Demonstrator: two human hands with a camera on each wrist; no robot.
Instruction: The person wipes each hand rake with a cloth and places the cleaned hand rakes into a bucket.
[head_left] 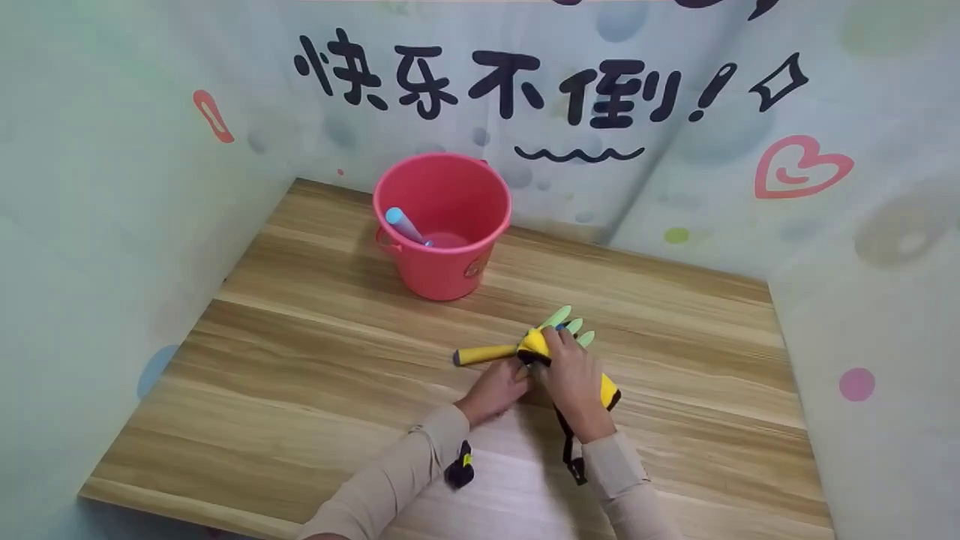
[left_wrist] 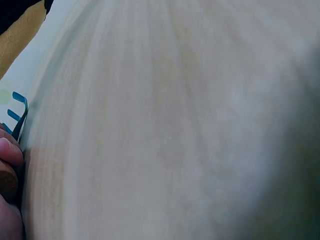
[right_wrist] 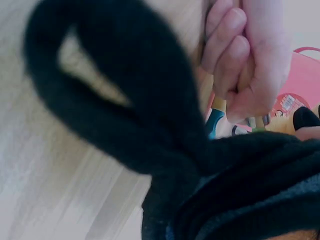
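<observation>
The yellow cloth [head_left: 534, 342], bunched and edged in black, is at the wooden table [head_left: 337, 375], nearer the person than the pink bucket [head_left: 441, 274], with the right hand [head_left: 576, 381] gripping it. Close beside, the left hand [head_left: 495, 391] curls round a plain brown handle [left_wrist: 7, 181], near a dull-yellow, dark-ended stick [head_left: 486, 355] and pale green, rounded prongs [head_left: 559, 316].

You have a crumpled yellow cloth bag [head_left: 534, 342] with black edging, its strap [head_left: 568, 448] trailing toward you; beside it, a yellowish handle [head_left: 486, 355] points left.
</observation>
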